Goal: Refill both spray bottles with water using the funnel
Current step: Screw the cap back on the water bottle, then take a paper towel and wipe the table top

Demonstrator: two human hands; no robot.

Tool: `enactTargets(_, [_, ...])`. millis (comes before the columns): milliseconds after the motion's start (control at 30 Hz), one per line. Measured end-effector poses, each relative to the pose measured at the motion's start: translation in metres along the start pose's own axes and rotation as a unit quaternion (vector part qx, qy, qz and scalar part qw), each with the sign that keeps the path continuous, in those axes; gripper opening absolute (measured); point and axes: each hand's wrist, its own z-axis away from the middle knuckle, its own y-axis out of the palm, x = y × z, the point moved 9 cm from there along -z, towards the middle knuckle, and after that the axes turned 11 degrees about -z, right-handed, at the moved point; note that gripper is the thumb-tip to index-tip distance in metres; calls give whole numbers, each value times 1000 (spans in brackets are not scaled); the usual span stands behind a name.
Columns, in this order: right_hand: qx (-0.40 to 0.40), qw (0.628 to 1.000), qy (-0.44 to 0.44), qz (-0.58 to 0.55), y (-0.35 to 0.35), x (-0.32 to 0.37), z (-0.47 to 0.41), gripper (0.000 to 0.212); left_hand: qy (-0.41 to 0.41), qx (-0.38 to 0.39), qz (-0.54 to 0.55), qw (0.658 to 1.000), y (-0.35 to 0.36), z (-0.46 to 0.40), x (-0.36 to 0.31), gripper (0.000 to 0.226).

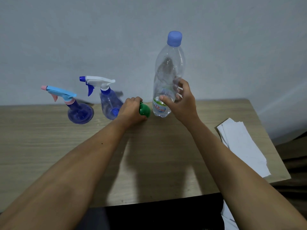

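- While the left hand (132,109) grips the green funnel (144,110) on the surface (49,146);
- right hand (179,98) curls around the capped water bottle (167,75); two spray bottles stand left of the hands.

Two spray bottles (80,112) (110,103), one water bottle (167,75), one green funnel (144,110), two hands (132,108) (181,98).

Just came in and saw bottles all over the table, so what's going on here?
A person sits at a table. The left hand holds a green funnel; the right hand has its grip around a capped water bottle. Two spray bottles stand to the left, sprayers on. Tissues lie to the right.
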Motion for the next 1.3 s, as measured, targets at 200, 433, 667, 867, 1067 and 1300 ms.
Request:
enactTargets(200, [12,1000,10,-3,-5,3,8,82,6,-23,36,999,-2,6,-1,92])
enactTargets(433, [-2,1000,21,-7,-12,8,25,83,13,-74,77,994,-14,27,-5,92])
enactTargets(667, [-38,998,45,21,-38,7,71,85,48,-160,115,979,-13,79,-11,87])
enactTargets(867, [-77,994,70,40,-83,2,126,72,107,-166,113,974,7,111,-41,73])
enactTargets(1067, [-147,979,106,89,-152,-13,194,47,249,-115,124,954,25,118,-128,43])
enactTargets(1300, [-241,946,150,153,-233,-45,260,21,410,-83,95,903,45,114,-259,35])
